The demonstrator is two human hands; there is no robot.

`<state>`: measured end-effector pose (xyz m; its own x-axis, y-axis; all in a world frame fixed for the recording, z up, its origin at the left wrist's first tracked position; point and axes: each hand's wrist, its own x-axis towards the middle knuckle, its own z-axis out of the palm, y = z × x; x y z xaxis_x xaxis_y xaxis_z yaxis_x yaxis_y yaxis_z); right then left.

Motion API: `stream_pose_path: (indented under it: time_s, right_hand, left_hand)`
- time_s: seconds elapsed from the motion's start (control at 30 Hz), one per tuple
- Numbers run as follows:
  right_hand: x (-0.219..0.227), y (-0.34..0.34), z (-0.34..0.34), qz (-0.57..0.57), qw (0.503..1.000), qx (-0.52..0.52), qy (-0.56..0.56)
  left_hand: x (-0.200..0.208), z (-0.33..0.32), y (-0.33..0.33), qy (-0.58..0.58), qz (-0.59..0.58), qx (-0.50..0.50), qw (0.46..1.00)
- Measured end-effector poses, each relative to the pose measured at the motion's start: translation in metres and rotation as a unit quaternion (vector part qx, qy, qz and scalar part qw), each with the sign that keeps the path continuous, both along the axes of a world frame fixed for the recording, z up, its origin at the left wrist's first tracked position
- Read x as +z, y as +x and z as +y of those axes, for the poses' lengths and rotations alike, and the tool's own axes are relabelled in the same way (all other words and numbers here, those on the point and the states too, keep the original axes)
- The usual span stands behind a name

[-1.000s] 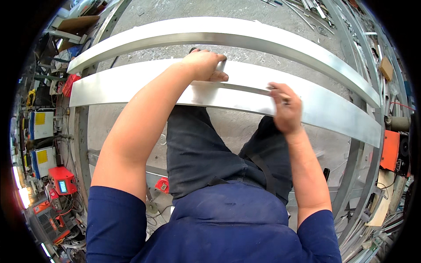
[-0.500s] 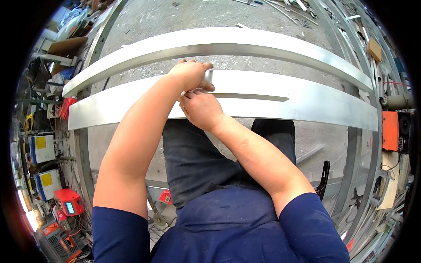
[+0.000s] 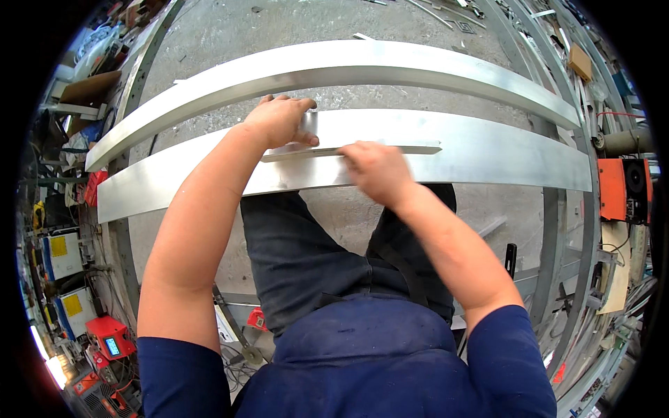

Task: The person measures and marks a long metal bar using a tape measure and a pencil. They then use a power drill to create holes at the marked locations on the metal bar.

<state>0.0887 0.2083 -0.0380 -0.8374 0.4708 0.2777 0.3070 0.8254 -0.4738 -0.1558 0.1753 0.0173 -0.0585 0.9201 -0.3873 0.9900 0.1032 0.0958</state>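
Observation:
Across my lap lies a wide silvery metal beam (image 3: 502,150), and on its face rests a thin straight metal strip (image 3: 418,148). My left hand (image 3: 282,124) is at the beam's far edge, left of the middle. Its thumb and fingers close around a small shiny metal piece (image 3: 311,125); how that joins the strip is hidden. My right hand (image 3: 380,171) is closed, slightly smeared by motion, with its fingertips at the strip's near edge. Whatever those fingers hold cannot be made out.
A second silvery beam (image 3: 390,73) runs parallel farther off. Steel frame rails (image 3: 554,223) stand on both sides. Red-and-black equipment (image 3: 622,189) is at the right; at the left are a red box with a screen (image 3: 111,339) and cluttered shelves. Scraps lie on the concrete floor.
My right hand has moved right along the strip, away from my left hand. The left hand keeps its grip on the metal piece. The whole view has shifted slightly.

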Motion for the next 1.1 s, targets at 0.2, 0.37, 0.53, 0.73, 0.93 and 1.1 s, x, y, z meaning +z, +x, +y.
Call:
stream_pose_path:
  time_s: [0.2, 0.37, 0.53, 0.73, 0.93, 1.1]
  right_hand:
    - [0.011, 0.162, 0.071, -0.019, 0.974, -0.209, -0.084]
    - [0.025, 0.235, 0.085, 0.077, 0.919, -0.362, -0.137]
    - [0.004, 0.224, 0.092, 0.129, 0.917, -0.364, -0.101]
    - [-0.028, 0.188, 0.119, 0.075, 0.941, -0.329, 0.024]
    - [-0.047, 0.186, 0.122, 0.062, 0.927, -0.364, 0.061]
    - [-0.046, 0.185, 0.119, 0.074, 0.928, -0.363, 0.043]
  left_hand:
    - [-0.008, -0.001, 0.0, 0.018, -0.004, -0.017, 1.0]
    - [-0.003, -0.002, 0.001, 0.014, -0.007, -0.012, 1.0]
    - [0.002, 0.002, 0.007, 0.003, 0.032, 0.0, 0.999]
    - [-0.017, -0.04, 0.019, 0.147, 0.001, -0.035, 0.989]
    - [-0.04, -0.1, 0.003, 0.391, -0.023, 0.085, 0.916]
    - [-0.044, -0.188, -0.033, 0.418, -0.17, 0.377, 0.809]
